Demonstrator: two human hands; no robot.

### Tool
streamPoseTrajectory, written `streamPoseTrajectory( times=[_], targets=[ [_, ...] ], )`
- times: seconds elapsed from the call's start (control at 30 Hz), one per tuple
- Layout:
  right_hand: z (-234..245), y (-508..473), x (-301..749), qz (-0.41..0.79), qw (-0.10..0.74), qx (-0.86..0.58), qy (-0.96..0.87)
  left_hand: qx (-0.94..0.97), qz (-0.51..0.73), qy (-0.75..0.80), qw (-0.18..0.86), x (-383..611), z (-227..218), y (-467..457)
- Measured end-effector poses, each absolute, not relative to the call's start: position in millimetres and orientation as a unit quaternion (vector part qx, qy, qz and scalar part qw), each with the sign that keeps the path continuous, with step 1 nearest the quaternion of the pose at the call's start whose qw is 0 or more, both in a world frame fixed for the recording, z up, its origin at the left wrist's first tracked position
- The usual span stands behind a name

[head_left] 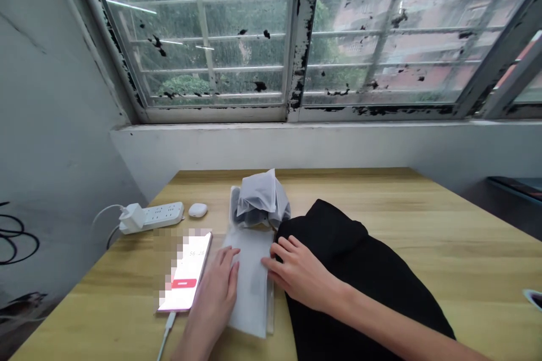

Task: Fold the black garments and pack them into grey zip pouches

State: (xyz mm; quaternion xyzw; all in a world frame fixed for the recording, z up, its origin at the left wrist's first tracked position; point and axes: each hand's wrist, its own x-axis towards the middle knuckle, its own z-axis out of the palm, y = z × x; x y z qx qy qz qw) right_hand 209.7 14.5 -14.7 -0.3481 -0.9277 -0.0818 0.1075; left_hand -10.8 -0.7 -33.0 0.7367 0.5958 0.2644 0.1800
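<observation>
A whitish frosted plastic bag (249,285) lies flat on the table between my two hands. My left hand (217,282) rests along its left edge with the fingers stretched and slightly apart. On the opposite side, my right hand (298,271) lies over the bag's edge and a black cloth (355,276), its fingers loosely bent and apart. Beyond the fingertips, at the far end of the bag, sits a bunched frosted bag (265,197) with something greyish inside that I cannot make out. The black cloth spreads under my right forearm.
Left of my left hand lies a lit phone (186,276) on a white charging cable (166,333). Behind it are a white power strip (163,214) with a plug in it and a small white case (197,210). A window (292,115) stands beyond the wooden table (423,220).
</observation>
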Motion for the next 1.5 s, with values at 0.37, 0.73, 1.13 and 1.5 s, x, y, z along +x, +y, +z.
streamPoseTrajectory(
  times=[0.37, 0.73, 1.13, 1.5],
  targets=[
    [-36.4, 19.5, 206.5, -0.081, 0.091, -0.320, -0.940, 0.771, 0.243, 0.579, 0.106, -5.3, -64.4, 4.0],
    [-39.0, 20.1, 207.9, -0.072, 0.100, -0.312, -0.942, 0.785, 0.247, 0.562, 0.087, -11.8, -77.3, 2.4],
    [-48.6, 15.0, 215.6, -0.016, 0.140, -0.317, -0.938, 0.811, 0.221, 0.541, 0.031, -9.1, -94.8, 1.8],
    [-53.2, 12.9, 219.7, 0.011, 0.135, -0.256, -0.957, 0.793, 0.218, 0.569, -0.009, 0.0, -98.1, 2.6]
  ],
)
